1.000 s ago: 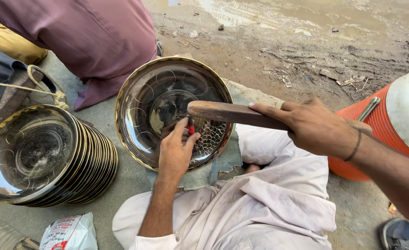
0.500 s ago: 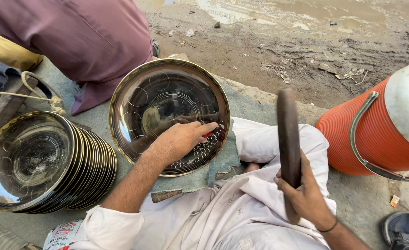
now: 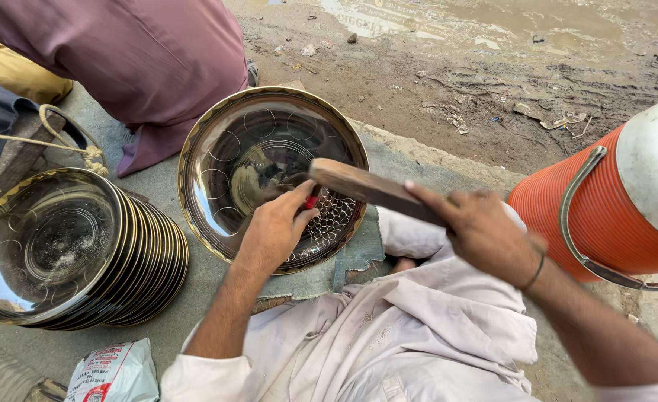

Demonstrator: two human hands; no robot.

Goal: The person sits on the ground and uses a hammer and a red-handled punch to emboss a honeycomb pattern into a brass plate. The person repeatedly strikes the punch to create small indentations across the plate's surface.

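L hand (image 3: 275,229) rests inside the big round metal tray (image 3: 225,149), fingers (image 3: 299,195) pinched together on a small red-tipped tool (image 3: 311,201) held against the tray's surface. Tray lies tilted on a grey-green cloth (image 3: 355,257) on the ground, just in front of the person's lap; it's dark, shiny, w/ gold rim, engraved circles across it & a mesh pattern in the lower-right part, right beside the tool tip. R hand (image 3: 485,232) grips a wooden mallet (image 3: 370,188), fingers clamped round its handle end; the mallet's head sits over the tray, just above the L hand & tool, touching or nearly so, can't tell which.

Left of the tray: a stack of similar trays (image 3: 83,253), near but apart. Orange ribbed cooler (image 3: 604,216) w/ white lid & metal handle stands at right, near the R forearm. Another person in a maroon garment (image 3: 143,52) sits behind the tray, hem close to its rim. Printed plastic bag (image 3: 113,372) at bottom left. Muddy ground (image 3: 455,82) beyond.
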